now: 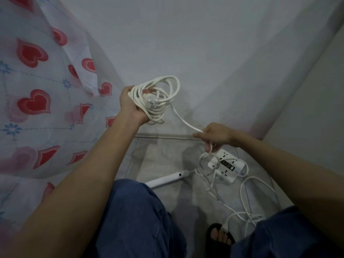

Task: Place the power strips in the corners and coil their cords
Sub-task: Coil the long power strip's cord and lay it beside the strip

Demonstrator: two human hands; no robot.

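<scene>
A white curtain [37, 86] printed with red hearts and small blue flowers fills the nine o'clock side. Plain pale walls [204, 43] meet in a corner toward one o'clock. Grey floor tiles [163, 157] lie at centre. At five o'clock, a black sandal [216, 229] shows bare toes between blue trousers [137, 220].

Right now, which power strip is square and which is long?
The square power strip with sockets lies by the wall, right; the long strip is a thin bar beside the knee.

Dim, flat indoor light, soft shadows, wide-angle bending at the edges.
</scene>
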